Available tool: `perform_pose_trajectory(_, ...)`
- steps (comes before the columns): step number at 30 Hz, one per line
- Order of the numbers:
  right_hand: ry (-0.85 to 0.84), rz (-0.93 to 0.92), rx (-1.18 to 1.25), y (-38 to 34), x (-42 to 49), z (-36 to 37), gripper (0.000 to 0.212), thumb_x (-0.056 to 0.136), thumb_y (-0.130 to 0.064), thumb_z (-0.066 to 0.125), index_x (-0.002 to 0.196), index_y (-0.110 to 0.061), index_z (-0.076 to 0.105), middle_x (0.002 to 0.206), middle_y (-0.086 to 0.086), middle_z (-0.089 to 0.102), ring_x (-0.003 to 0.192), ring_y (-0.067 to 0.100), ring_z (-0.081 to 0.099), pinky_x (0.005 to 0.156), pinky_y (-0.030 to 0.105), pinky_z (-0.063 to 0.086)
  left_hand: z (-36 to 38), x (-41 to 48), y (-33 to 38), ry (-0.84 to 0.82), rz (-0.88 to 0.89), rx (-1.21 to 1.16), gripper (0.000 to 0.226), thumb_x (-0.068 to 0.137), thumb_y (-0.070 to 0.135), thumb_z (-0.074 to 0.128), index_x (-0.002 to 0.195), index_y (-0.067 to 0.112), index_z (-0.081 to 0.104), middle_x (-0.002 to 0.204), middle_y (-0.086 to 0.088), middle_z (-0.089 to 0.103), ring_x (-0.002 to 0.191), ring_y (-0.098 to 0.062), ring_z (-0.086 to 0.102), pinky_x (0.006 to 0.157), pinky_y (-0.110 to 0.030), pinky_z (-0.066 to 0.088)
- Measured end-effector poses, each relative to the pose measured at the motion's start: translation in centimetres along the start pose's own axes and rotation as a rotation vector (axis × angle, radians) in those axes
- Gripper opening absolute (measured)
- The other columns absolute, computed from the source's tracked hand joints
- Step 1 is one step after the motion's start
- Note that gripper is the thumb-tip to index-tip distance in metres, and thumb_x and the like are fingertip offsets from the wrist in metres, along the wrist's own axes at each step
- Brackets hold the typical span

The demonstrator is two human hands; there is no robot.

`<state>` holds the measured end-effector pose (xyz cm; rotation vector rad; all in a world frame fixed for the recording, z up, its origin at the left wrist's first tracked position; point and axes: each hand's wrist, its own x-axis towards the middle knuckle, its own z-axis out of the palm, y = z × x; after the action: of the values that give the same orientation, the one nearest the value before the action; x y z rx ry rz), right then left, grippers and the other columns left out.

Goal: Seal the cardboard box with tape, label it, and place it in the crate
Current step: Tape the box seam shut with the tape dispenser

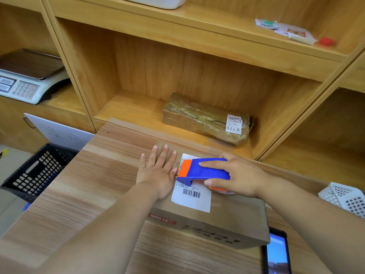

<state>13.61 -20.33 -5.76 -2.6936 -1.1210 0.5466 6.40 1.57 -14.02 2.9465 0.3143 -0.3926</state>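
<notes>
The worktop [88,175] carries the cardboard box [227,220] towards its right side, long axis running roughly left to right. The black crate [37,171] sits lower, off the worktop's left edge, nearer the left hand [158,173]. That hand lies flat on the box top, fingers straight. The right hand [237,175] grasps the tape dispenser [203,171], whose orange nose points left along the box, over the label [191,202].
</notes>
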Motion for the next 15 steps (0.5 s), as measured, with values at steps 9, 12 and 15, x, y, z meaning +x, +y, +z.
perform_pose_trajectory(9,0.012,-0.008,-0.058,0.5,-0.8,-0.8,0.056,0.081,-0.056,0.060,0.132,-0.061,0.035,0.125,-0.008,0.049,0.113,0.013,0.050,0.094,0.030,0.044,0.0,-0.1,-0.3,-0.006,0.001,-0.017,0.056,0.100,0.044,0.005,0.149,0.033,-0.020,0.156,0.010,-0.028,0.142,-0.026,-0.032,0.119,-0.049,-0.008)
perform_pose_trajectory(12,-0.015,0.003,-0.065,0.8,-1.1,-0.9,0.056,0.082,-0.057,0.060,0.132,-0.061,0.035,0.118,-0.008,0.049,0.107,0.013,0.051,0.091,0.030,0.044,0.1,-0.1,-0.4,-0.010,0.003,-0.012,0.056,0.099,0.045,0.004,0.148,0.033,-0.021,0.156,0.010,-0.029,0.142,-0.026,-0.032,0.119,-0.049,-0.009)
perform_pose_trajectory(15,-0.031,-0.003,-0.052,1.1,-1.3,-1.1,0.057,0.081,-0.057,0.061,0.132,-0.061,0.035,0.114,-0.009,0.048,0.104,0.012,0.051,0.093,0.031,0.045,0.0,-0.1,-0.4,-0.008,0.004,-0.016,0.056,0.099,0.045,0.004,0.148,0.033,-0.020,0.156,0.010,-0.029,0.142,-0.026,-0.032,0.119,-0.049,-0.008)
